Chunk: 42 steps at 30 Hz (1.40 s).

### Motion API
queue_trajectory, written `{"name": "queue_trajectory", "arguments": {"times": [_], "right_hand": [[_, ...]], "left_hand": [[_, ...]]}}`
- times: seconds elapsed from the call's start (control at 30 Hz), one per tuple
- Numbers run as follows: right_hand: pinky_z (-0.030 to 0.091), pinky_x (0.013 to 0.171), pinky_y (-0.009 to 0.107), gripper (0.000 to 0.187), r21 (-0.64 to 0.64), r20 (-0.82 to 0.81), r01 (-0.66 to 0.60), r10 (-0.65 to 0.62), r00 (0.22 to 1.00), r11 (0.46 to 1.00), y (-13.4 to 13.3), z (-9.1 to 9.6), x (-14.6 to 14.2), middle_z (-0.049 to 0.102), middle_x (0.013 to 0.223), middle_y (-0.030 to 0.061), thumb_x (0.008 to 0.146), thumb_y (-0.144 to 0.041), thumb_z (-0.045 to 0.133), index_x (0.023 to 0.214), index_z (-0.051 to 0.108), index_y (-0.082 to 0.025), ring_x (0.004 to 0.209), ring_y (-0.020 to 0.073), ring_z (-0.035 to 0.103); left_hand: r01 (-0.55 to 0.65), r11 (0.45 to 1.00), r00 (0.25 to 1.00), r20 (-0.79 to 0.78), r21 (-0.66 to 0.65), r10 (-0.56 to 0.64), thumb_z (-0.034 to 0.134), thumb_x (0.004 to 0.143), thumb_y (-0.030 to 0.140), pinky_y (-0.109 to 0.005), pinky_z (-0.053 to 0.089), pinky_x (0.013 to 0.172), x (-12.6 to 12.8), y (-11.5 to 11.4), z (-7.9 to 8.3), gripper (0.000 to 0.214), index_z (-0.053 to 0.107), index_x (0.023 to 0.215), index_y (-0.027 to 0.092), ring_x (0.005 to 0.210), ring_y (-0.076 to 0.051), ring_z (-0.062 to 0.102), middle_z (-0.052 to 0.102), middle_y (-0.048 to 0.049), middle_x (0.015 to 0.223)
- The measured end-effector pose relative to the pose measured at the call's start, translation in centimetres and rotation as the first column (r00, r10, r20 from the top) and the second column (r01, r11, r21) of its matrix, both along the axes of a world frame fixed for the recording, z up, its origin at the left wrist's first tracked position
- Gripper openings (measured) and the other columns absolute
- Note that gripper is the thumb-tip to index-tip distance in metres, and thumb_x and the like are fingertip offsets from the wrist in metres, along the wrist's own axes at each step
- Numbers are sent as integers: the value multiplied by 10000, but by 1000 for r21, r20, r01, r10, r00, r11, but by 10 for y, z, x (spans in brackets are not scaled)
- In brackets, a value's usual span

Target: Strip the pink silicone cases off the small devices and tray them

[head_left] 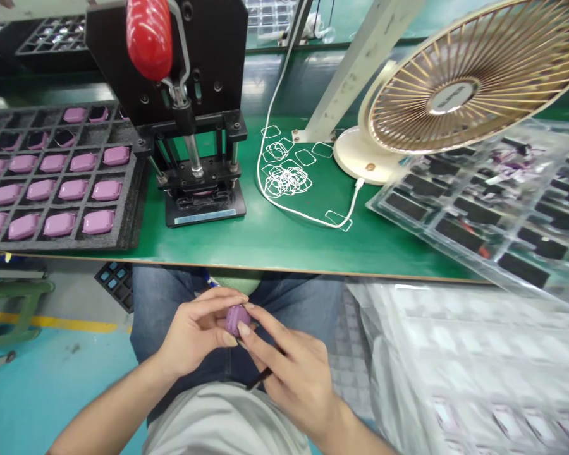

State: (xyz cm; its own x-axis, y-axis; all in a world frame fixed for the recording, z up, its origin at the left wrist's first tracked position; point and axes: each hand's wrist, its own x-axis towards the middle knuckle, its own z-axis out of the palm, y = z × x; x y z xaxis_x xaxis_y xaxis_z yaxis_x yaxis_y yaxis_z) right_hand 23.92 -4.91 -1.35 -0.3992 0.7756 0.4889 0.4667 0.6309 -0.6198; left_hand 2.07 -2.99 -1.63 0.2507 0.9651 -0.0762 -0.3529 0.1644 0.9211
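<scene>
Purple plastic casing is pinched between our left hand and right hand above our jeans; our right hand also holds a thin black tool.

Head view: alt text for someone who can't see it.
Over the lap, the left hand and right hand hold a small pink part. Behind, a green bench carries a black press and a foam tray of pink parts.

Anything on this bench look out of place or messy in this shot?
Yes: thin white rounded-rectangle loops lie tangled and scattered on the green bench beside the fan's base, loose and unsorted, unlike the pink parts set in rows in their slots.
</scene>
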Motion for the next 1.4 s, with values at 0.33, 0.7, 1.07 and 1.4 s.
{"name": "queue_trajectory", "arguments": {"times": [0.33, 0.7, 1.07, 1.4], "right_hand": [[626, 836, 319, 394, -15, -52, 144, -144, 988, 989, 10, 2, -16, 711, 1359, 171, 976, -130, 687, 1365, 653, -180, 1105, 236, 763], [329, 552, 298, 109, -47, -51, -69, 67, 996, 996, 28, 8, -24, 536, 721, -11, 1004, -168, 537, 904, 551, -208, 585, 130, 475], [309, 468, 239, 497, -722, -415, -416, 136, 900, 552, 80, 48, -33, 355, 582, -73, 1095, -593, 461, 755, 454, -231, 483, 95, 285], [630, 949, 362, 437, 554, 5, 29, -38, 999, 832, 221, 161, -65, 647, 1504, 110, 1075, -394, 610, 1492, 592, -263, 1286, 267, 693]], "left_hand": [[-203, 977, 979, -41, -60, 201, 789, 965, 321, -326, 586, 1017, 18, -7, 5, 275, 809, 1238, 292, 1097, -205, 740, 762, -72, 1190], [-172, 984, 983, 59, -48, 175, 857, 899, 273, -290, 615, 818, 13, 3, 0, 138, 878, 1031, 239, 872, -196, 769, 829, -74, 943], [244, 466, 614, -508, 850, 605, 684, 988, 89, -428, 597, 1096, -29, 21, 29, 624, 527, 1583, 189, 1319, -272, 685, 737, -182, 1363], [100, 498, 315, -503, 861, 805, 661, 995, 119, -527, 575, 1110, -41, 126, 29, 225, 787, 1163, 199, 1199, -310, 750, 844, -73, 1150]]}}
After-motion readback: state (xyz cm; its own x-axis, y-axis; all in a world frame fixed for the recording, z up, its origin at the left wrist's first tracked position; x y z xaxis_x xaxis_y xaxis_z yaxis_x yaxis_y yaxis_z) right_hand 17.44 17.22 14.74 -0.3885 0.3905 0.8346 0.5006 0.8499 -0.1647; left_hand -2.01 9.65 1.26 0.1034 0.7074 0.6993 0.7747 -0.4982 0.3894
